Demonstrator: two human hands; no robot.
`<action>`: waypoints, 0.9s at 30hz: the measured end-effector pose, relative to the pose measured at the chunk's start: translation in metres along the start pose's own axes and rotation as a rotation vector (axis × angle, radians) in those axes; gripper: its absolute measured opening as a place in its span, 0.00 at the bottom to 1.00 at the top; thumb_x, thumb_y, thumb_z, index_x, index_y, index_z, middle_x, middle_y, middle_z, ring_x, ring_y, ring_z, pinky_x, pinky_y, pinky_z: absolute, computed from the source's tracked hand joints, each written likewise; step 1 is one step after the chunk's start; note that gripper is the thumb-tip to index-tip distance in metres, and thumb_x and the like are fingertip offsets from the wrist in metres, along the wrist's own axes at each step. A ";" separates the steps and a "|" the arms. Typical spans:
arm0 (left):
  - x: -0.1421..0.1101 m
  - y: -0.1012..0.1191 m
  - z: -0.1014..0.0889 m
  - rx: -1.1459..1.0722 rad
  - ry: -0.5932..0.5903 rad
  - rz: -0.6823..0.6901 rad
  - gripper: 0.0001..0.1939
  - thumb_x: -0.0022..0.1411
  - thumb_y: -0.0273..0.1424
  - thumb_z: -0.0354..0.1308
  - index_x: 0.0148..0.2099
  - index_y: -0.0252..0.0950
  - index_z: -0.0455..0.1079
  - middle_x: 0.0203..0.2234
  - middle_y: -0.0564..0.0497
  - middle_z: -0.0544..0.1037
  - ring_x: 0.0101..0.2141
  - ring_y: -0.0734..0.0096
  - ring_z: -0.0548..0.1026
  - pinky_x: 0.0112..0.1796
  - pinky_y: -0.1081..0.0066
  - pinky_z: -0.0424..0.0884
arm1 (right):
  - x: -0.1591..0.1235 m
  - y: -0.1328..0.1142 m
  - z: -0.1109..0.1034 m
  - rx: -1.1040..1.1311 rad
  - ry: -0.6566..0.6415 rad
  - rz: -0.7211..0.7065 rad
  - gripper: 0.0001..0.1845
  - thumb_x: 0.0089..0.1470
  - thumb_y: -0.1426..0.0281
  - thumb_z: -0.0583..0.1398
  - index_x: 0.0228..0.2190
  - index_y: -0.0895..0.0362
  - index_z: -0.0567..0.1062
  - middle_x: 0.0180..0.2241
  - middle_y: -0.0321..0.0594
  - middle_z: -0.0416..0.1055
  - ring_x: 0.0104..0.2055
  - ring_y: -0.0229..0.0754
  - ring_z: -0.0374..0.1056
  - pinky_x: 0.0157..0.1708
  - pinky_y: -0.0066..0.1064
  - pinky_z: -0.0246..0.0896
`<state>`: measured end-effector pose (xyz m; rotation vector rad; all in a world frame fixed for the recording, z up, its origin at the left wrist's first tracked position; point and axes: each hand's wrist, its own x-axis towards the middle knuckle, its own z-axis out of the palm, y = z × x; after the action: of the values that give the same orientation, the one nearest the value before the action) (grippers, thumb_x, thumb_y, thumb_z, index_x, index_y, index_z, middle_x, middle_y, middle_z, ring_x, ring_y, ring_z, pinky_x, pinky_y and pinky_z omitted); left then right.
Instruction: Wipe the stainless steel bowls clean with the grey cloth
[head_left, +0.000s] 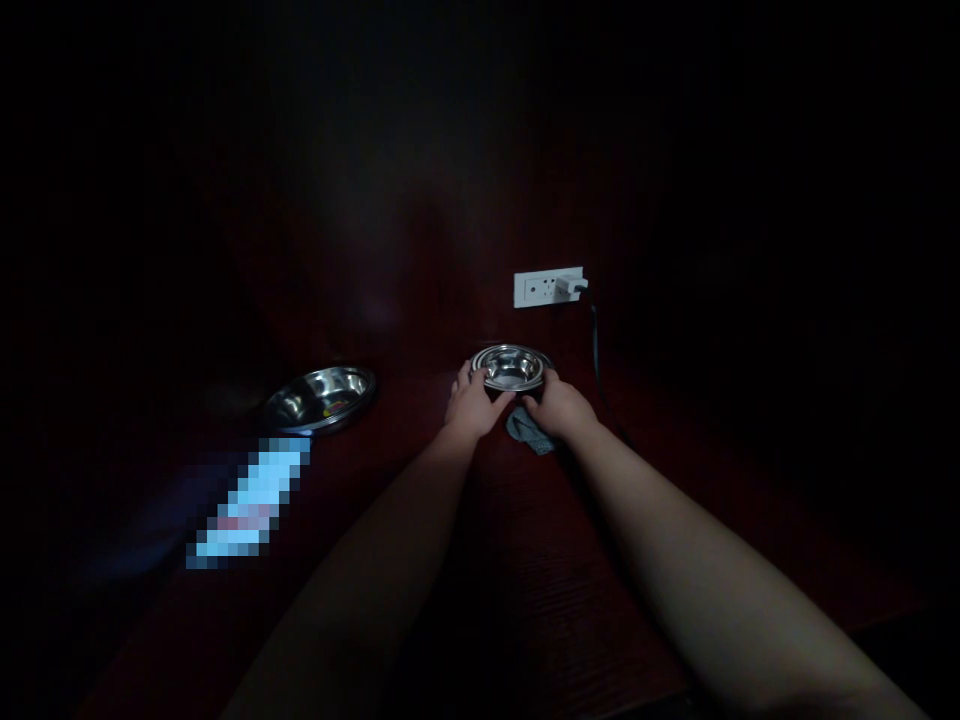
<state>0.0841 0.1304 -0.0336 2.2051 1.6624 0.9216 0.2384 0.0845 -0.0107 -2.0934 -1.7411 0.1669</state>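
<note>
On a dark red tabletop (540, 600), a crumpled grey cloth (529, 430) lies just beside the bare right hand (564, 406). That hand and the bare left hand (472, 406) grip a nested stack of round, shiny metal bowls (511, 370) near the wall (427, 290) from opposite sides, probably to hold the stack level. Behind, a white rectangular wall socket (531, 290) holds a white plug (571, 285)

A nested stack of shiny stainless-steel bowls (481, 357) rests on the dark red tabletop (570, 560), toward its far side. The topmost steel bowl (515, 370) is round, open side up, its polished inside catching pale and dark reflections. Several wider rims show as close, bright curves behind it and to its left; how many bowls there are cannot be told.
</note>
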 end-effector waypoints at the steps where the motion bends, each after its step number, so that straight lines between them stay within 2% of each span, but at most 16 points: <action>1: 0.000 0.001 -0.001 -0.001 -0.003 -0.005 0.36 0.55 0.52 0.56 0.62 0.40 0.58 0.67 0.42 0.49 0.63 0.46 0.55 0.59 0.56 0.56 | 0.000 0.000 0.000 0.002 -0.002 0.003 0.34 0.54 0.58 0.57 0.57 0.62 0.58 0.47 0.57 0.73 0.49 0.55 0.71 0.44 0.38 0.63; 6: 0.000 0.002 -0.001 0.005 0.010 0.007 0.35 0.54 0.51 0.56 0.60 0.40 0.60 0.67 0.41 0.49 0.63 0.45 0.56 0.59 0.55 0.56 | 0.002 0.002 0.003 0.020 -0.002 0.015 0.37 0.54 0.58 0.58 0.58 0.63 0.56 0.47 0.57 0.73 0.49 0.54 0.71 0.44 0.38 0.64; 10: 0.001 0.002 -0.001 0.023 0.042 0.077 0.27 0.55 0.49 0.57 0.52 0.39 0.67 0.65 0.42 0.54 0.61 0.48 0.58 0.57 0.56 0.59 | 0.003 0.004 0.006 0.039 0.000 0.007 0.37 0.54 0.58 0.58 0.59 0.61 0.55 0.48 0.55 0.73 0.49 0.53 0.71 0.44 0.37 0.64; 13: 0.002 0.004 0.000 0.047 0.033 0.144 0.23 0.55 0.48 0.58 0.47 0.39 0.68 0.63 0.45 0.59 0.62 0.50 0.57 0.59 0.56 0.57 | 0.003 0.005 0.008 0.044 0.004 -0.029 0.35 0.54 0.59 0.57 0.60 0.57 0.56 0.49 0.52 0.73 0.50 0.52 0.70 0.45 0.37 0.63; 17: 0.003 0.008 0.000 0.086 -0.005 0.136 0.22 0.54 0.50 0.58 0.46 0.42 0.71 0.62 0.49 0.62 0.64 0.40 0.47 0.60 0.42 0.48 | 0.004 0.004 0.011 0.039 0.011 -0.057 0.33 0.55 0.60 0.57 0.59 0.56 0.58 0.50 0.51 0.72 0.51 0.52 0.70 0.46 0.37 0.63; 19: 0.002 0.009 0.000 0.090 -0.022 0.142 0.21 0.55 0.50 0.56 0.45 0.44 0.72 0.63 0.51 0.62 0.65 0.39 0.45 0.60 0.38 0.45 | 0.004 0.004 0.012 0.041 0.014 -0.060 0.33 0.55 0.60 0.56 0.59 0.57 0.58 0.50 0.52 0.72 0.50 0.52 0.70 0.45 0.37 0.63; 27: 0.003 0.011 0.000 0.120 -0.038 0.185 0.19 0.60 0.48 0.53 0.46 0.41 0.72 0.61 0.47 0.64 0.65 0.46 0.49 0.61 0.42 0.48 | 0.003 0.003 0.013 0.051 0.016 -0.070 0.32 0.55 0.59 0.56 0.58 0.57 0.59 0.48 0.52 0.73 0.48 0.52 0.71 0.43 0.36 0.63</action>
<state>0.0933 0.1291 -0.0268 2.4741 1.5552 0.8361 0.2371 0.0899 -0.0230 -1.9896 -1.7788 0.1728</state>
